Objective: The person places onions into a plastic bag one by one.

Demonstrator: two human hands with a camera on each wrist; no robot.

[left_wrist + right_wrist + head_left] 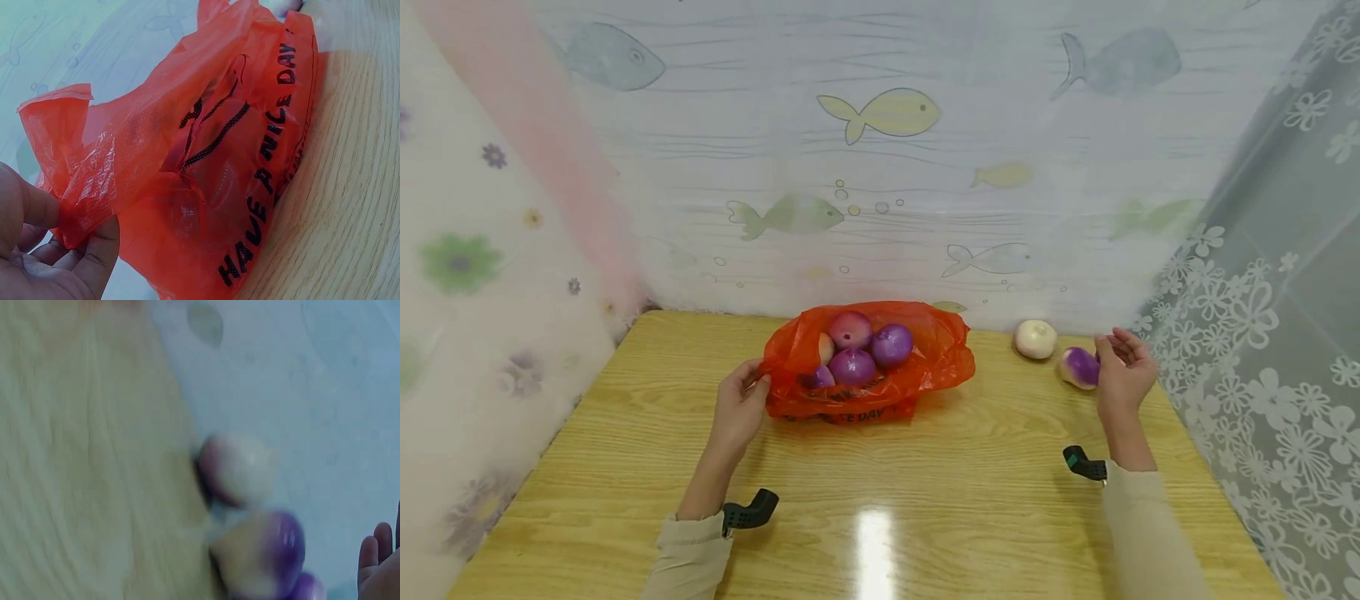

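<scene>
An orange plastic bag [868, 367] lies open on the wooden table [880, 500] with several purple and pink onions [871, 343] inside. My left hand [741, 408] pinches the bag's left edge; in the left wrist view thumb and fingers [69, 250] grip a fold of the orange bag [206, 162], printed "HAVE A NICE DAY". My right hand [1122, 371] hovers with relaxed fingers just right of a purple-and-white onion [1080, 367], holding nothing. A pale onion [1036, 339] sits behind it. The blurred right wrist view shows the pale onion [240, 469], the purple onion [269, 553] and my fingertips [375, 556].
Fish-patterned sheeting [880, 167] closes off the back of the table. A lace curtain [1262, 333] hangs along the right edge, and a flowered sheet [475, 292] along the left. Bare wood stretches in front of the bag.
</scene>
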